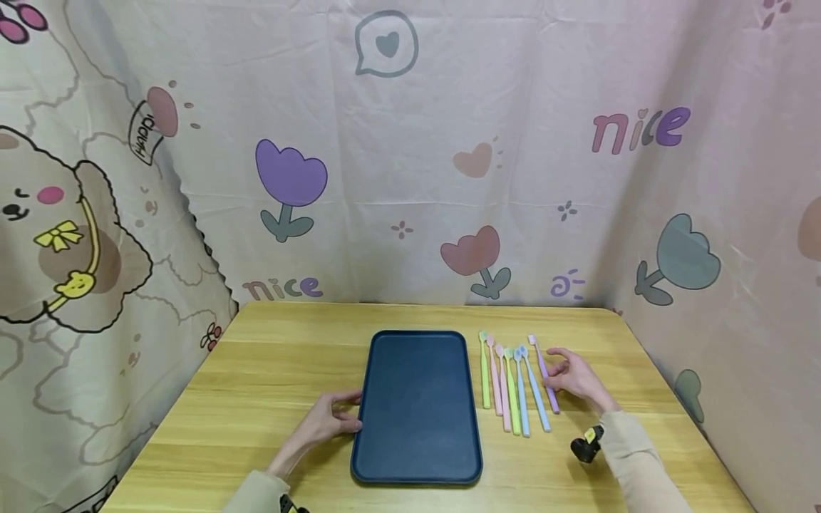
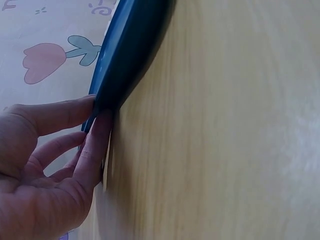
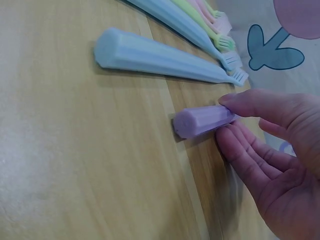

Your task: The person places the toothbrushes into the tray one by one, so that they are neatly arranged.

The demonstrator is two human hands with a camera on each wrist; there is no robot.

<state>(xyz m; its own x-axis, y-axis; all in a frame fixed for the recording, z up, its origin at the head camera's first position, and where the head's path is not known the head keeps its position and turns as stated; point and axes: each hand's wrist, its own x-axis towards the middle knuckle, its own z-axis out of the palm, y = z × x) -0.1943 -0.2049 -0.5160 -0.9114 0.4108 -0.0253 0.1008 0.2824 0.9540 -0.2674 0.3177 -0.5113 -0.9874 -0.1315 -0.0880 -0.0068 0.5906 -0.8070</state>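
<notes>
Beige sleeves (image 1: 648,459) frame your side of the table (image 1: 231,420), with a black wrist device (image 1: 586,449) by your right cuff and part of another showing at your left. Its wooden top carries a dark blue tray (image 1: 417,406), set lengthwise away from you. Your left hand (image 1: 330,422) pinches the tray's left edge, its fingertips on both sides of the rim, so that grip is closed on the tray.

Just right of the tray, six toothbrushes lie in a loose row, heads pointing away from you: from the left, one of two light green toothbrushes (image 1: 485,377), two pink toothbrushes (image 1: 496,385), the other green, then two blue toothbrushes (image 1: 522,399). They lie between the tray and your right hand (image 1: 569,374).

Beyond the last blue, with a strip of bare table between, is the purple toothbrush (image 3: 202,120). It lies between the thumb and fingers of your right grip, which pinches it partway along the handle. The handle's butt pokes out toward you, and its head points to the far edge.

Past that edge hangs a pale cloth (image 1: 398,142) printed with flowers, hearts and "nice".
</notes>
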